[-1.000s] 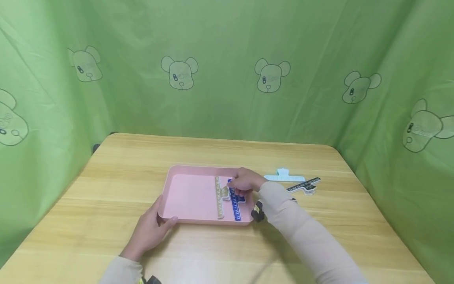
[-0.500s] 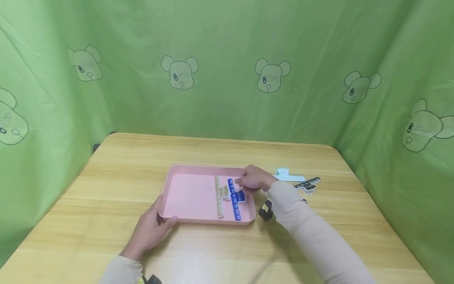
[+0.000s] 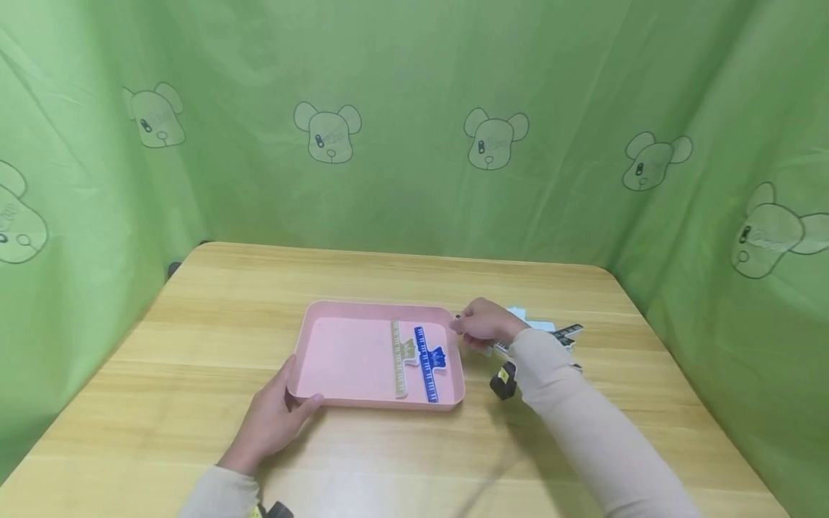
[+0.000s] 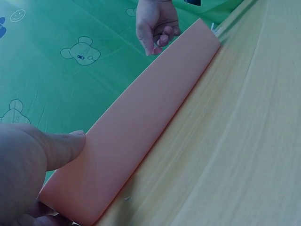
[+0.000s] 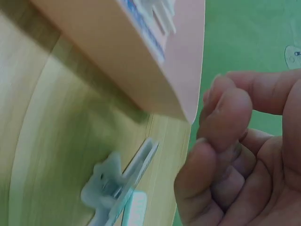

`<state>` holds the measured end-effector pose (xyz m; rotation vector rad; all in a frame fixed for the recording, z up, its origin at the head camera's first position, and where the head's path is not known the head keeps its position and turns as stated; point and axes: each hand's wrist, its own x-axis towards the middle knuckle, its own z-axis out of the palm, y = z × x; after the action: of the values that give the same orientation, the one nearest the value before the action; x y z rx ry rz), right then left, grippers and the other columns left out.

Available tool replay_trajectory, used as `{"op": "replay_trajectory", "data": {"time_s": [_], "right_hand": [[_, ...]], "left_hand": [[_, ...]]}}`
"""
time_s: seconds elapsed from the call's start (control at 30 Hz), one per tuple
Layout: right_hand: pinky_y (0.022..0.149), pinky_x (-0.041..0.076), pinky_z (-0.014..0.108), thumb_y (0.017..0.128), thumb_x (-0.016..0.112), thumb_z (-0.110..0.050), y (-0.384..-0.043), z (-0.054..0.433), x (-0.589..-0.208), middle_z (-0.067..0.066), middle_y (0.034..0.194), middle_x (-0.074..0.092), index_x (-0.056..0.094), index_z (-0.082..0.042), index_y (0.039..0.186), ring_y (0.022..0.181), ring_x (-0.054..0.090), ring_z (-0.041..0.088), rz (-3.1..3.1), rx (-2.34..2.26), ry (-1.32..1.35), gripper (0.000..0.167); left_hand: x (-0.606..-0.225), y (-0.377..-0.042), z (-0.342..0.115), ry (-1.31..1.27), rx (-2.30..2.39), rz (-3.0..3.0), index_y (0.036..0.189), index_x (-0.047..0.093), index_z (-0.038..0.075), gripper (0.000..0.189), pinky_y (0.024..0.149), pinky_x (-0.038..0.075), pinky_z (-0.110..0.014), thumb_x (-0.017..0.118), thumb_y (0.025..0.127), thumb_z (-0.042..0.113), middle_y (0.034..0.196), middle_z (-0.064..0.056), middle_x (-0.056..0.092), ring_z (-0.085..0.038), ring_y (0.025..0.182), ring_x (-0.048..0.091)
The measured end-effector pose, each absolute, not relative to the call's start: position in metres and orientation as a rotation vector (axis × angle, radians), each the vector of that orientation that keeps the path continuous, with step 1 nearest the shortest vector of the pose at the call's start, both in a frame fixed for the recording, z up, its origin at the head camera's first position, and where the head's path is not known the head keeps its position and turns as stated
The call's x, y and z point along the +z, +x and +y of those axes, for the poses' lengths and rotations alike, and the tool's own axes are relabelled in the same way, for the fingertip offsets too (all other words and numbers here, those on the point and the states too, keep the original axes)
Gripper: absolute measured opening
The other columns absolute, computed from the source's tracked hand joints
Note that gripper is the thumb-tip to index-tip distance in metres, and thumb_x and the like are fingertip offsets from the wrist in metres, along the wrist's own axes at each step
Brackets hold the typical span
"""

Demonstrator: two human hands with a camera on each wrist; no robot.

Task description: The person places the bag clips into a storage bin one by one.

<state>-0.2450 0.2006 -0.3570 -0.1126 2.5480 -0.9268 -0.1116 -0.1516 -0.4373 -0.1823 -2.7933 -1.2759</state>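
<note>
My left hand [image 3: 273, 421] holds the near left corner of a pink tray [image 3: 376, 403], thumb [image 4: 66, 148] along the side and other fingers beneath. Inside the tray's right half lie two long clips with piano-key print, one beige [image 3: 399, 363] and one blue [image 3: 427, 367]. My right hand [image 3: 486, 322] is at the tray's right edge, over the table. Its fingers curl loosely, with nothing between them in the right wrist view. Below it on the table lies a pale clip with a shaped handle [image 5: 106, 181].
Right of the tray, a light blue clip [image 3: 542, 326] and a black piano-key clip [image 3: 570, 332] lie on the wooden table [image 3: 214, 309], partly hidden by the right arm. Green curtains [image 3: 414, 208] with mouse faces stand around the table.
My right hand has moved right, from above the blue clip inside the tray to past the tray's right edge, uncovering that clip. The left hand and tray have stayed in place.
</note>
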Motion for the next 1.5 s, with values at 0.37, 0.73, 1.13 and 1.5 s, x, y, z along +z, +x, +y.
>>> {"op": "replay_trajectory", "data": {"time_s": [0.37,0.73,1.13,1.5], "right_hand": [[0.051,0.047,0.021,0.097,0.056,-0.022,-0.249,0.23,-0.361,0.003,0.063,0.058,0.057,-0.008,0.068,0.051,0.05,0.01,2.55,-0.933,-0.056,0.033],[0.048,0.045,0.019,0.098,0.054,-0.021,-0.247,0.265,-0.369,0.002,0.063,0.057,0.057,-0.006,0.071,0.05,0.048,0.008,2.531,-0.986,0.014,0.031],[0.043,0.037,0.017,0.097,0.053,-0.022,-0.243,0.296,-0.38,-0.002,0.052,0.05,0.058,-0.009,0.06,0.045,0.041,0.007,2.573,-0.875,0.039,0.04],[0.044,0.04,0.018,0.094,0.055,-0.022,-0.24,0.316,-0.386,-0.002,0.052,0.053,0.058,-0.01,0.062,0.045,0.045,0.007,2.604,-0.827,0.125,0.035]], "left_hand": [[-0.444,-0.112,-0.152,-0.185,-1.284,-2.766,0.152,0.023,-0.001,0.086,0.109,0.033,-0.053,0.072,0.087,0.027,0.147,-0.027,0.038,-0.043,0.131,0.041],[-0.439,-0.112,-0.153,-0.183,-1.282,-2.773,0.152,0.023,-0.001,0.086,0.108,0.035,-0.053,0.072,0.088,0.028,0.145,-0.028,0.04,-0.043,0.129,0.043],[-0.441,-0.113,-0.153,-0.195,-1.281,-2.77,0.151,0.022,-0.003,0.086,0.108,0.035,-0.052,0.071,0.089,0.03,0.145,-0.028,0.039,-0.043,0.129,0.043],[-0.436,-0.112,-0.152,-0.176,-1.297,-2.792,0.152,0.02,-0.002,0.086,0.109,0.034,-0.052,0.07,0.09,0.031,0.147,-0.028,0.037,-0.043,0.131,0.042]]}}
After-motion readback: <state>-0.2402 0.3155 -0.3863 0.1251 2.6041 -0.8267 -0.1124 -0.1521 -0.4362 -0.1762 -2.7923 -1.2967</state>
